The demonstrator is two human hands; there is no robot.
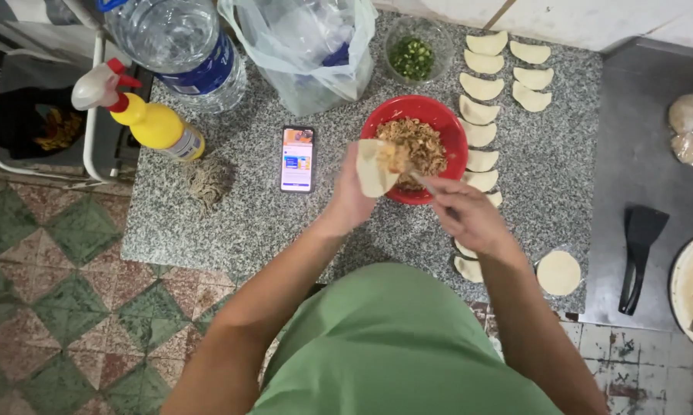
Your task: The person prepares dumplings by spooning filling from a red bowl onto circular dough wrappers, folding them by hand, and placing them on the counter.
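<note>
My left hand [348,201] holds a round dough wrapper [374,170] upright, with a bit of brown filling on it. My right hand [466,215] grips a spoon [425,182] whose tip touches the filling on the wrapper. Just behind both hands sits a red bowl [445,123] of brown minced filling. Several folded half-moon dumplings [478,111] lie in rows on the speckled granite counter [254,207] to the right of the bowl. A flat dough round [558,272] rests near the counter's front right corner.
A phone [297,158] with a lit screen lies left of the bowl. A yellow spray bottle [148,119], a large water bottle [179,46], a plastic bag [308,46] and a bowl of chopped greens [412,55] stand at the back. A black spatula [638,253] lies on the right.
</note>
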